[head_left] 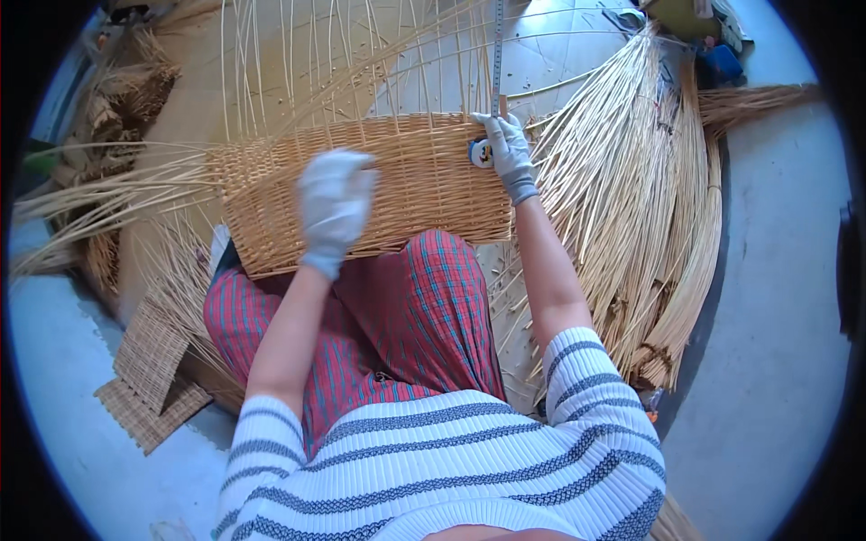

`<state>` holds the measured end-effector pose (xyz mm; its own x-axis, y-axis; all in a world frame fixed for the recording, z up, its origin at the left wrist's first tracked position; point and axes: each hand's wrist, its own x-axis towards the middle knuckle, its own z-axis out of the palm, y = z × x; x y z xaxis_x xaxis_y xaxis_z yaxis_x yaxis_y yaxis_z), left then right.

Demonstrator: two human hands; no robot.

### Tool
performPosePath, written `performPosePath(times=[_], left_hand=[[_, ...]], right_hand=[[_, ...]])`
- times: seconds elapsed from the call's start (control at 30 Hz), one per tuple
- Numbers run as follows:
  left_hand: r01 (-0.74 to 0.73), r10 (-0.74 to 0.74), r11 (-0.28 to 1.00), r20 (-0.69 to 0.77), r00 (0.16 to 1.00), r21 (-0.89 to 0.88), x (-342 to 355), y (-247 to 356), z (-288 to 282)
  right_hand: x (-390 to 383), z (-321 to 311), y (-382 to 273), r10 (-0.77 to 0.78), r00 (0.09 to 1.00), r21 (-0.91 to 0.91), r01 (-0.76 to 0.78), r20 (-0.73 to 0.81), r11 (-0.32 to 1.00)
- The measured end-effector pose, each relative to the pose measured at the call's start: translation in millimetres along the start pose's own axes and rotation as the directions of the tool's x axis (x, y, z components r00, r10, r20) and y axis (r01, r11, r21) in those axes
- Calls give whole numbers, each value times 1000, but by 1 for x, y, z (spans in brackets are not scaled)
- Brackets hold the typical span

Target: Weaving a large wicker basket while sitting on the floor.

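Note:
A woven wicker panel [410, 180], perhaps the side of a basket, lies across my lap and knees. Long loose canes [117, 185] stick out from its left end, and more rise from its far edge. My right hand [510, 155], in a whitish glove, is closed at the panel's far right corner on a tape measure [481, 153] with a round blue-and-white case. Its blade [498, 54] runs up and away from my fingers. My left hand [336, 203], also gloved, is over the left half of the panel; motion smears its fingers.
A large bundle of pale canes [631, 180] fans out on the floor at my right. Two small woven squares [153, 370] lie at the lower left. Brown bundles [135, 99] are heaped at the far left. A blue object [720, 63] sits at the far right.

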<state>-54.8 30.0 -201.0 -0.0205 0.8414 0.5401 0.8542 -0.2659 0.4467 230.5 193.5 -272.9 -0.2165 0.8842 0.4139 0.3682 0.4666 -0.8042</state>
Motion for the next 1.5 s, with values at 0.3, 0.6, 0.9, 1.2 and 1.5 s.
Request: performPosePath(times=[0.3, 0.6, 0.9, 1.2, 1.5], left_hand=[[-30, -8, 994, 363, 932, 101, 58, 44, 132], [-100, 80, 995, 442, 893, 21, 64, 41, 129], [-264, 177, 948, 392, 903, 179, 55, 30, 108], [692, -595, 705, -401, 697, 158, -166, -147, -54], [796, -849, 505, 27, 528, 334, -194, -134, -62]], right_hand=[[-9, 6, -4, -36, 999, -91, 35, -6, 995], [-7, -3, -4, -32, 999, -137, 34, 13, 990], [-5, 16, -3, -20, 1000, -61, 20, 2, 998], [-21, -9, -2, 396, 870, 509, -493, 294, 706], [-102, -63, 10, 656, 680, 381, -730, 327, 567]])
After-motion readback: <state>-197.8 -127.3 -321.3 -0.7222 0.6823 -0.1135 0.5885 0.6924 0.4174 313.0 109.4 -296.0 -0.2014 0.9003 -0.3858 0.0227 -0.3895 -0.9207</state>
